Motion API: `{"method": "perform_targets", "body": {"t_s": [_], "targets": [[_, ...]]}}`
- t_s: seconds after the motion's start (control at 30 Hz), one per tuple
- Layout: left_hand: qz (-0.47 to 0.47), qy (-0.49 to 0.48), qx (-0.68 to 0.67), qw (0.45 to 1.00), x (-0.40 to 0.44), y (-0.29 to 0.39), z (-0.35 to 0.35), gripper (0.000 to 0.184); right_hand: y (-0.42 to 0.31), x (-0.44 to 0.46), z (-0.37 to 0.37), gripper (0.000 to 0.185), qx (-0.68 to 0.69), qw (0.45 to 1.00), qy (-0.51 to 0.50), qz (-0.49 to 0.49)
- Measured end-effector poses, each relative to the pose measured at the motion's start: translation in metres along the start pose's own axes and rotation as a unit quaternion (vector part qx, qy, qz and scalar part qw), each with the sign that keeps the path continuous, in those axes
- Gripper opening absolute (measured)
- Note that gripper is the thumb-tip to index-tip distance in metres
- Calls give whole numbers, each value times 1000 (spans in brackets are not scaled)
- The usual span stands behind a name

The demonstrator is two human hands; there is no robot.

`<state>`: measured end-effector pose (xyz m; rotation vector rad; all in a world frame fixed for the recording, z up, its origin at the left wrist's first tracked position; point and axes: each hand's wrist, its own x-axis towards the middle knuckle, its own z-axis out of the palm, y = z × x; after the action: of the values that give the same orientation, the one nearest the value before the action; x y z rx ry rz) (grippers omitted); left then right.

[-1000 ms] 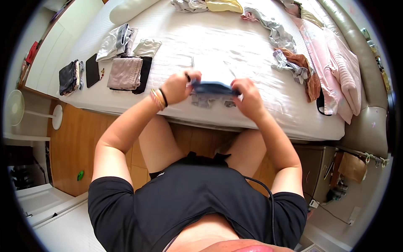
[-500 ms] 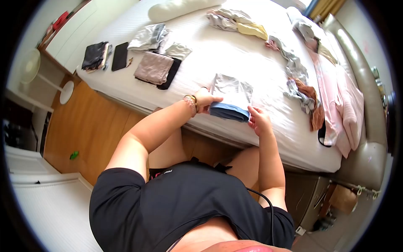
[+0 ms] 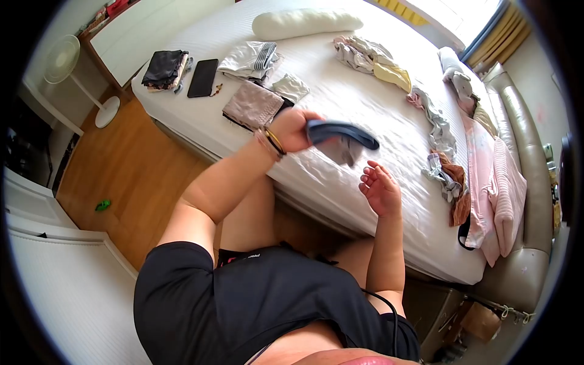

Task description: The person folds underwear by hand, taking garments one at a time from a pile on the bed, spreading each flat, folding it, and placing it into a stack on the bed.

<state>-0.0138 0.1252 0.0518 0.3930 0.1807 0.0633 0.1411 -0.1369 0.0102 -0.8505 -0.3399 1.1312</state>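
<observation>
My left hand (image 3: pixel 294 130) is closed on one end of a folded garment (image 3: pixel 344 132), lifted above the bed and slightly blurred. Its dark blue edge is uppermost, and a greyish-white part hangs below. Whether it is a shirt or trousers I cannot tell. My right hand (image 3: pixel 381 191) is apart from the garment, to its lower right, palm up with loosely curled fingers and nothing in them. Just beyond my left hand lies a folded pinkish-beige cloth (image 3: pixel 252 104) on a black one. Behind that are folded white clothes (image 3: pixel 248 59) with a striped part, and a small pale folded cloth (image 3: pixel 292 87).
A dark folded pile (image 3: pixel 165 69) and a black phone (image 3: pixel 203 78) lie near the bed's left edge. Crumpled clothes (image 3: pixel 438 121) trail along the right side, beside pink bedding (image 3: pixel 502 188). A long white bolster (image 3: pixel 307 24) lies at the back. A fan (image 3: pixel 107 112) stands on the floor.
My left hand has lifted the folded garment off the bed and tilted it. The right hand has let go of it and opened. The view has shifted somewhat.
</observation>
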Motion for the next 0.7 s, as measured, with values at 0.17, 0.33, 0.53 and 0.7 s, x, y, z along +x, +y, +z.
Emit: {"method": "perform_targets", "body": {"t_s": [0.17,0.33,0.53,0.7], "targets": [[270,-97,293,912,-11,150,-5,23,15,14,-1,26,-30,996,83,19],[367,50,50,928,-8,250,17,34,34,19,-21,19,14,994,104,39],[350,270,-65,895,65,254,-140,35,39,17,-30,17,47,993,110,23],[299,315,-92,896,58,231,-165,25,34,18,-30,17,43,994,94,38]]}}
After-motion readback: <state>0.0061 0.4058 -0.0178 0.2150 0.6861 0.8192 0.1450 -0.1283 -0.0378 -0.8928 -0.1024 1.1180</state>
